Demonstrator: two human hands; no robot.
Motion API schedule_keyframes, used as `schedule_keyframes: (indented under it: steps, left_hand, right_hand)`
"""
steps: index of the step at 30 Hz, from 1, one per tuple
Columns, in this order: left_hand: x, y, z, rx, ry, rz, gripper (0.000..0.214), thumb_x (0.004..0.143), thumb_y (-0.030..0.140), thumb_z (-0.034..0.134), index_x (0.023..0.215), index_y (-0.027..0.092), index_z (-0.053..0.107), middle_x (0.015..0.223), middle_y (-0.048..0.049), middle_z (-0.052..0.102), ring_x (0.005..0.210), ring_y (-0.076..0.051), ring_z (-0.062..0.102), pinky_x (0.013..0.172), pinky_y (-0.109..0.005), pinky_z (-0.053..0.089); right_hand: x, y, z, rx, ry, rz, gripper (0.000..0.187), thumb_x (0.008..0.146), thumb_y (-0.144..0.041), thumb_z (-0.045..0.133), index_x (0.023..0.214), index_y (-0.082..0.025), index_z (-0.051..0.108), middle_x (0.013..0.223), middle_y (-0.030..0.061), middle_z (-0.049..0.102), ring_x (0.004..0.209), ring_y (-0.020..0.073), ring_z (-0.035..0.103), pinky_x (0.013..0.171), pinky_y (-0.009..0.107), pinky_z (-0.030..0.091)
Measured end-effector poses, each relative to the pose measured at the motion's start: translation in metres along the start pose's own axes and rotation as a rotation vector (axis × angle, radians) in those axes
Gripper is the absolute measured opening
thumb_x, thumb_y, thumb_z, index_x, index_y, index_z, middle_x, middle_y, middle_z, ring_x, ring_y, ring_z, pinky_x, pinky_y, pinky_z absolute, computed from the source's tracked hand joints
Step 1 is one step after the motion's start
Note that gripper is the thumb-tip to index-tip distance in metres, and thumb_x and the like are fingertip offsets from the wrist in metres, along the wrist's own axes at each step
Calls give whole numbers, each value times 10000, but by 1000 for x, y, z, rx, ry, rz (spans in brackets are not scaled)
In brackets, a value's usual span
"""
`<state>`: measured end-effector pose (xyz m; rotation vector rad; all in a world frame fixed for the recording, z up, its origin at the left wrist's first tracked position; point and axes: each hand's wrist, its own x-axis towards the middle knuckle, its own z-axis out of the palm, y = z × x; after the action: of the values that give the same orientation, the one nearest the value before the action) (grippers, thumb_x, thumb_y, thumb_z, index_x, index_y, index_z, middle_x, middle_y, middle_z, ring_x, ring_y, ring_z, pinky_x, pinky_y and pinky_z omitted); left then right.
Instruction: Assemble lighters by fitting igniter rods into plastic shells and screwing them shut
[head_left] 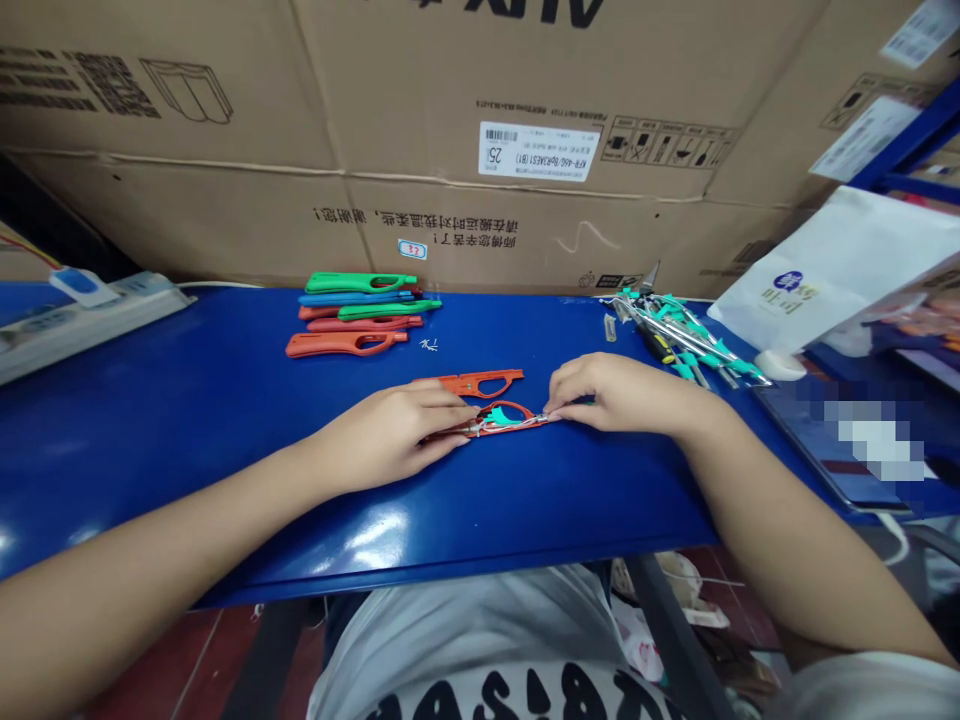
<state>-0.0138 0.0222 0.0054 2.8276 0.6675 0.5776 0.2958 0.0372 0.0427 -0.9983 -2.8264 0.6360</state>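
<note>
An orange plastic handle shell (pixel 501 419) lies on the blue table (pixel 225 420) in front of me, with a teal insert and a metal piece inside it. My left hand (pixel 397 432) is closed over the shell's left end and pins it down. My right hand (pixel 611 392) pinches the shell's right tip with its fingers pressed together. A second orange shell half (pixel 480 382) lies just behind, touching neither hand.
Several green, blue and orange handle shells (pixel 360 312) are stacked at the back left. A pile of metal blades with teal parts (pixel 686 340) lies at the back right. Cardboard boxes (pixel 480 150) wall the back. A power strip (pixel 82 305) sits far left, a white bag (pixel 832 265) far right.
</note>
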Motion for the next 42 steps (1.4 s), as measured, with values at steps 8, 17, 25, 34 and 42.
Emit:
schedule_keyframes:
  steps: [8,17,25,34,42]
  left_hand:
    - [3,0,1,-28,-1,-12,275,1013,266,576,1240,212,720,1187,-67,763,1100,-236,687,985,-394,560]
    - [3,0,0,-70,14,-32,274,999,258,596,1234,216,730,1158,-84,769,1091,-235,693,954,-389,575]
    - [4,0,0,-111,-9,-24,308,1008,234,575,1282,263,714,1163,-66,769,1075,-220,683,948,-375,566]
    - [4,3,-3,-22,-76,-14,328,1019,187,524,1259,290,723,1164,-82,697,1053,-216,641,926,-355,540]
    - [4,4,-4,-5,-155,-34,412,1018,167,490,1363,325,652,1209,-88,640,1081,-235,582,967,-395,505]
  right_hand:
    - [4,-21,9,-386,-4,15,271,937,-122,528,762,-188,724,786,82,712,810,242,631,740,363,418]
    - [7,1,5,213,12,131,244,894,-427,688,867,-193,757,910,52,755,854,196,676,770,304,491]
    - [18,4,21,327,-26,468,372,774,-526,750,718,-176,635,664,-1,635,575,116,481,531,258,356]
    - [12,0,14,270,9,177,274,869,-448,681,835,-176,691,838,44,714,743,159,602,668,273,461]
    - [15,-4,18,261,24,172,214,870,-365,672,796,-164,672,760,29,684,684,146,595,635,264,453]
